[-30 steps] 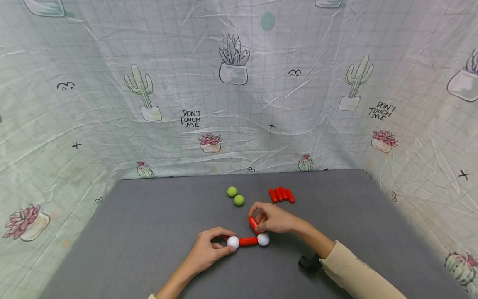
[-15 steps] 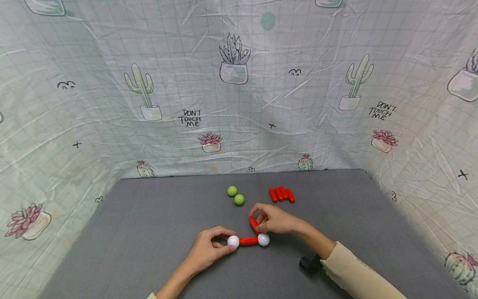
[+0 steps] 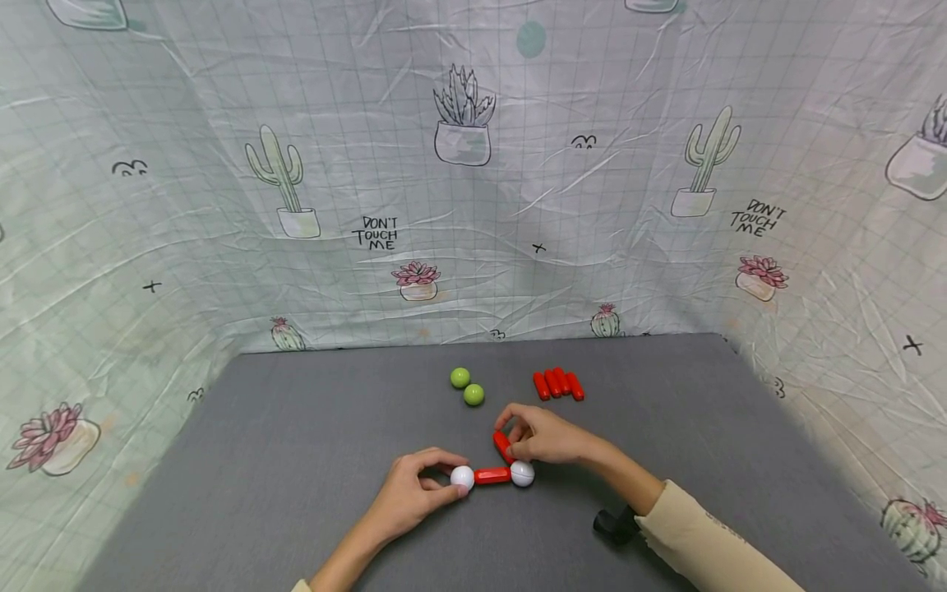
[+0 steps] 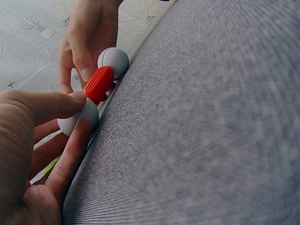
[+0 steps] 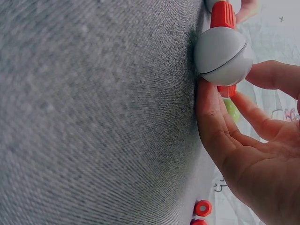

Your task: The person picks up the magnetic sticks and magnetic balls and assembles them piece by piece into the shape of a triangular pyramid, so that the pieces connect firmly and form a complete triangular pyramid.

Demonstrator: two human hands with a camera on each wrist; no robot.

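On grey table: left grip pinching white ball, right grip pinching red rod near second ball.

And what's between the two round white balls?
A short, ridged, plastic-looking red rod links the white ball that the left hand holds and the other white ball. The head and left wrist views show this.
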